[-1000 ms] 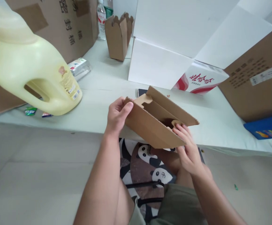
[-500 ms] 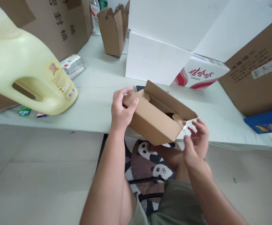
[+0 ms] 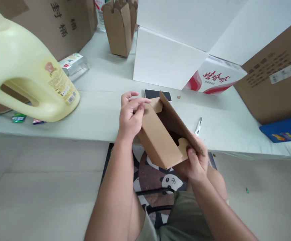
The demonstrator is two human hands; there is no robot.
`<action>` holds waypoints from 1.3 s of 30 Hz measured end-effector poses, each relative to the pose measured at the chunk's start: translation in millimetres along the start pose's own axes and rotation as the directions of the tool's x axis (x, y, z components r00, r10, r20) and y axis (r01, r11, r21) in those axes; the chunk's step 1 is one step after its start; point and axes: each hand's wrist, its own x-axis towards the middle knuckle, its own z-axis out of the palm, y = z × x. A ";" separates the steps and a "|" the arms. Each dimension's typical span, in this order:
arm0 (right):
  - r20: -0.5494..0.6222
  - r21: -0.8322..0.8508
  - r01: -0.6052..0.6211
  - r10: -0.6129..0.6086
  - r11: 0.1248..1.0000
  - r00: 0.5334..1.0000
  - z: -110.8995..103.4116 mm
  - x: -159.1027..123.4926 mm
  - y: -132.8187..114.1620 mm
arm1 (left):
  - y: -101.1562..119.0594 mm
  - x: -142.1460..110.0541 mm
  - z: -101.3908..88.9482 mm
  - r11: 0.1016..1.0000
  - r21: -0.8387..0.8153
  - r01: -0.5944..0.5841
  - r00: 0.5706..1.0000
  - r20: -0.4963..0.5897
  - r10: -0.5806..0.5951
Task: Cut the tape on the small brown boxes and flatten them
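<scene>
Tilted over the table's front edge is a small brown cardboard box [image 3: 158,137], its long lid flap standing up and its inside dark. My left hand [image 3: 131,117] grips the far left end, thumb and fingers closed on the corner by a small side flap. At the near right end, my right hand [image 3: 197,160] pinches the box, its thumb on the side flap and its fingers behind the lid flap. Beyond the box lies a phone [image 3: 158,95] with a dark screen. A white pen-like tool [image 3: 198,126] rests close to my right hand.
A large yellow jug [image 3: 35,73] stands at the left beside a clear plastic pack [image 3: 75,67]. Open brown cartons [image 3: 117,30], white boxes [image 3: 165,57] and a red-and-white box [image 3: 215,77] line the back. A blue box [image 3: 283,129] sits at the right edge.
My right hand has moved from open beside the box to holding its near right end. The box has turned and its right end has dropped toward me. The phone and pen-like tool now show more.
</scene>
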 end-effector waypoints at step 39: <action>0.097 -0.058 -0.238 0.243 0.970 0.965 -12.3 0.3 -2.9 | -7.2 7.7 -12.6 0.995 0.004 0.099 0.988 -0.120 -0.098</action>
